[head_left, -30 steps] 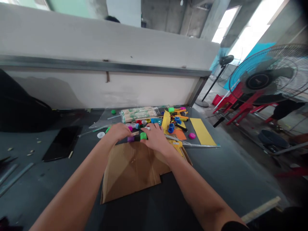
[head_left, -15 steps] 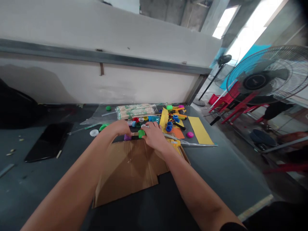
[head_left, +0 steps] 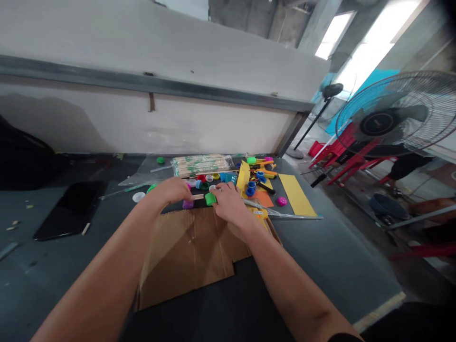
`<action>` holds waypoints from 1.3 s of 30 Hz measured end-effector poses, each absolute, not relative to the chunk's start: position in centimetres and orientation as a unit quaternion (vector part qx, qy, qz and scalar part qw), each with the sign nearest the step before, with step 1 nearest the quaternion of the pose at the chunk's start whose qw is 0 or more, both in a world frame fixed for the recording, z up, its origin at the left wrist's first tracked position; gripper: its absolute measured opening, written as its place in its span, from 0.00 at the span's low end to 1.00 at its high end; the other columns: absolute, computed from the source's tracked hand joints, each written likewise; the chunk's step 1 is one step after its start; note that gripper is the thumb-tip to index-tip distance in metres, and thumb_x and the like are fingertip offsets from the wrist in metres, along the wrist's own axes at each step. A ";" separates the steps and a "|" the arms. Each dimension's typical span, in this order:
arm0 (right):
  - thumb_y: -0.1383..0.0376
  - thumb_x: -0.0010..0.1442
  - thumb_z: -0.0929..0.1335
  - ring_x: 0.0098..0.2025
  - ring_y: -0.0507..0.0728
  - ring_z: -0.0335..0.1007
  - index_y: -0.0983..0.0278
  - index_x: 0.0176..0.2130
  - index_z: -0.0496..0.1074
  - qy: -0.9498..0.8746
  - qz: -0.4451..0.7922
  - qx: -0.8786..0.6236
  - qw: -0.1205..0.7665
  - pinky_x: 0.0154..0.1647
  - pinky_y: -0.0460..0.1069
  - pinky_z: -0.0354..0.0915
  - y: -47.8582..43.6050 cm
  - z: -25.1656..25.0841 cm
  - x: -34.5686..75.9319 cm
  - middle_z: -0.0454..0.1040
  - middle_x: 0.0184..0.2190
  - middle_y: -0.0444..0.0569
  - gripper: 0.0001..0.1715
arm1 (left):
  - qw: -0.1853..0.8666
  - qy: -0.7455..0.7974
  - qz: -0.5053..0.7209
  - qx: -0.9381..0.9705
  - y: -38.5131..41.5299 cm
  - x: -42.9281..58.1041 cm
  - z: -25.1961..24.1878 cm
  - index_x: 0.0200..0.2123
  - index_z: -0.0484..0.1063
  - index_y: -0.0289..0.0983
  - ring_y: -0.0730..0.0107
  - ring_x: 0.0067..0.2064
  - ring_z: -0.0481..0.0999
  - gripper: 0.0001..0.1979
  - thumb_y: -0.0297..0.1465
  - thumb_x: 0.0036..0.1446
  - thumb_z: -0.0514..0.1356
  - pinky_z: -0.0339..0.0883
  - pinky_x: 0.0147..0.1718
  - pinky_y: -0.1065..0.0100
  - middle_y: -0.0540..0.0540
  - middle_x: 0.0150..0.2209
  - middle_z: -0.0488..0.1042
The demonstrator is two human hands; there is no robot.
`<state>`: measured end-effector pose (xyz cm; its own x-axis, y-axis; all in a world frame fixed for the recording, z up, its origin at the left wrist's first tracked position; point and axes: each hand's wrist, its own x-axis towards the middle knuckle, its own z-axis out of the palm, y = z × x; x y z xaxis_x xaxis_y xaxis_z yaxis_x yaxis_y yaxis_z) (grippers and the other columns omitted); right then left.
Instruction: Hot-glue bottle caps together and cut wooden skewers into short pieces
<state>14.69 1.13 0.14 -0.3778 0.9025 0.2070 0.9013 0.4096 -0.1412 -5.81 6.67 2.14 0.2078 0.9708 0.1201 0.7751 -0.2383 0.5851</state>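
My left hand (head_left: 175,191) is closed on short wooden sticks (head_left: 197,197) that point toward the right. Facing it, my right hand (head_left: 228,200) grips a bright green bottle cap (head_left: 210,199) from its right side. The stick ends reach close to the cap; I cannot tell whether they touch it. A purple cap (head_left: 187,204) lies just below my left fingertips. Beneath both forearms lies a flat piece of brown cardboard (head_left: 188,251) with a notch at its right edge.
Loose caps and a plastic-wrapped bundle of wooden sticks (head_left: 201,164) lie beyond my hands. At right are a yellow glue gun (head_left: 261,213), blue caps (head_left: 251,188) and a yellow paper sheet (head_left: 297,194). A black phone (head_left: 69,211) lies left; a fan (head_left: 379,122) stands beyond the table.
My left hand has drawn slightly left, so more of the sticks shows between it and the green cap. My right hand stays at nearly the same place.
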 end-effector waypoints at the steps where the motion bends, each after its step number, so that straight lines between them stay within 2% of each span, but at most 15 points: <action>1: 0.68 0.55 0.66 0.53 0.66 0.58 0.61 0.53 0.70 -0.832 0.005 -0.540 0.128 0.48 0.58 0.58 1.0 0.3 14.7 0.69 0.52 0.54 0.24 | 0.223 0.578 0.216 0.755 6.0 -6.0 2.8 0.10 0.73 0.43 0.68 0.19 0.66 0.07 0.35 0.33 0.65 0.58 0.23 0.67 0.51 0.11 0.67; 3: 0.69 0.55 0.65 0.52 0.65 0.59 0.63 0.55 0.69 -0.833 0.011 -0.534 0.145 0.49 0.57 0.58 0.8 1.1 15.1 0.70 0.51 0.54 0.27 | 0.281 0.574 0.163 0.752 4.2 -6.0 3.9 0.18 0.78 0.44 0.67 0.22 0.68 0.07 0.38 0.40 0.62 0.57 0.24 0.68 0.51 0.16 0.72; 6: 0.69 0.56 0.64 0.50 0.64 0.62 0.65 0.55 0.68 -0.813 0.000 -0.544 0.209 0.51 0.56 0.59 0.7 3.2 16.2 0.73 0.49 0.54 0.26 | 0.398 0.542 0.159 0.723 1.2 -4.6 3.7 0.25 0.80 0.39 0.65 0.28 0.71 0.11 0.39 0.43 0.62 0.59 0.28 0.69 0.48 0.24 0.77; 9: 0.68 0.59 0.62 0.47 0.61 0.66 0.66 0.51 0.72 -0.777 -0.033 -0.573 0.260 0.51 0.54 0.60 2.0 5.5 17.2 0.76 0.44 0.54 0.21 | 0.503 0.523 0.223 0.651 -1.3 -2.4 1.4 0.28 0.79 0.34 0.70 0.24 0.68 0.14 0.40 0.45 0.62 0.58 0.24 0.70 0.49 0.20 0.72; 11: 0.68 0.61 0.61 0.46 0.60 0.68 0.65 0.48 0.73 -0.784 -0.048 -0.577 0.226 0.51 0.53 0.60 4.0 6.4 17.0 0.77 0.42 0.53 0.18 | 0.574 0.495 0.279 0.589 -2.2 -1.4 -0.2 0.28 0.77 0.34 0.72 0.22 0.67 0.15 0.42 0.48 0.61 0.59 0.23 0.70 0.50 0.20 0.71; 13: 0.68 0.64 0.58 0.48 0.58 0.69 0.63 0.48 0.74 -0.824 -0.059 -0.549 0.123 0.52 0.51 0.59 6.5 6.5 16.2 0.77 0.44 0.51 0.19 | 0.606 0.467 0.319 0.559 -2.7 -0.9 -1.3 0.26 0.76 0.35 0.72 0.24 0.70 0.13 0.40 0.48 0.62 0.64 0.27 0.70 0.48 0.23 0.73; 14: 0.68 0.65 0.58 0.49 0.58 0.69 0.62 0.48 0.74 -0.837 -0.064 -0.541 0.054 0.51 0.50 0.60 7.8 6.2 15.7 0.77 0.44 0.52 0.20 | 0.616 0.459 0.330 0.549 -2.9 -0.9 -1.6 0.26 0.76 0.35 0.71 0.26 0.72 0.12 0.39 0.48 0.62 0.66 0.29 0.70 0.48 0.24 0.75; 15: 0.68 0.65 0.58 0.48 0.59 0.69 0.63 0.45 0.75 -0.843 -0.066 -0.534 0.027 0.49 0.50 0.61 9.0 5.8 15.0 0.78 0.43 0.53 0.19 | 0.622 0.456 0.337 0.539 -3.0 -1.0 -1.7 0.26 0.76 0.35 0.71 0.26 0.73 0.12 0.39 0.48 0.63 0.67 0.30 0.69 0.47 0.25 0.76; 21: 0.68 0.60 0.64 0.48 0.63 0.70 0.69 0.39 0.78 -0.862 -0.079 -0.499 -0.031 0.43 0.51 0.65 12.5 3.1 12.2 0.78 0.39 0.62 0.14 | 0.648 0.452 0.371 0.488 -2.9 -1.8 -1.6 0.24 0.76 0.33 0.72 0.24 0.73 0.11 0.37 0.45 0.65 0.67 0.27 0.71 0.47 0.22 0.76; 25: 0.68 0.60 0.64 0.51 0.64 0.67 0.69 0.39 0.77 -0.875 -0.076 -0.477 -0.028 0.45 0.51 0.64 12.8 3.0 11.8 0.78 0.39 0.61 0.13 | 0.659 0.442 0.382 0.473 -2.6 -1.7 -1.7 0.24 0.76 0.33 0.73 0.24 0.73 0.11 0.36 0.44 0.66 0.68 0.27 0.71 0.47 0.22 0.75; 28: 0.67 0.63 0.61 0.48 0.62 0.68 0.68 0.43 0.74 -0.871 -0.085 -0.484 0.003 0.44 0.51 0.63 12.2 4.2 12.0 0.77 0.41 0.59 0.14 | 0.670 0.438 0.384 0.460 -2.5 -1.7 -1.7 0.25 0.76 0.33 0.73 0.24 0.73 0.11 0.37 0.44 0.66 0.68 0.26 0.71 0.47 0.22 0.74; 31: 0.65 0.67 0.56 0.43 0.57 0.70 0.64 0.50 0.67 -0.863 -0.088 -0.490 0.092 0.42 0.49 0.63 9.8 6.3 13.1 0.76 0.41 0.53 0.17 | 0.673 0.437 0.391 0.450 -2.5 -1.6 -1.5 0.24 0.75 0.33 0.73 0.24 0.73 0.11 0.37 0.45 0.66 0.67 0.25 0.72 0.47 0.23 0.75; 33: 0.63 0.67 0.57 0.37 0.54 0.71 0.63 0.49 0.66 -0.845 -0.038 -0.455 0.280 0.40 0.48 0.64 7.0 7.6 14.5 0.75 0.39 0.50 0.15 | 0.672 0.435 0.402 0.445 -2.5 -1.5 -1.4 0.23 0.75 0.34 0.74 0.24 0.73 0.11 0.37 0.45 0.66 0.66 0.24 0.73 0.47 0.23 0.75; 35: 0.64 0.67 0.58 0.36 0.53 0.71 0.62 0.47 0.66 -0.822 0.003 -0.414 0.391 0.39 0.47 0.65 3.8 8.2 16.1 0.74 0.37 0.49 0.13 | 0.667 0.440 0.413 0.437 -2.5 -1.3 -1.3 0.23 0.75 0.34 0.74 0.25 0.73 0.11 0.37 0.44 0.67 0.65 0.24 0.74 0.46 0.24 0.75; 39: 0.66 0.65 0.62 0.40 0.55 0.70 0.60 0.40 0.72 -0.819 -0.009 -0.403 0.409 0.39 0.48 0.66 -1.9 6.7 18.6 0.72 0.37 0.50 0.10 | 0.647 0.471 0.433 0.415 -2.5 -0.9 -0.9 0.25 0.75 0.34 0.73 0.25 0.73 0.13 0.39 0.43 0.67 0.66 0.25 0.73 0.46 0.24 0.76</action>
<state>18.60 -1.88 6.66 -0.3411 0.6524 0.6767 0.6679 0.6748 -0.3139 -0.90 -2.54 -0.91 0.1815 0.9512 -0.2498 -0.1706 0.2806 0.9445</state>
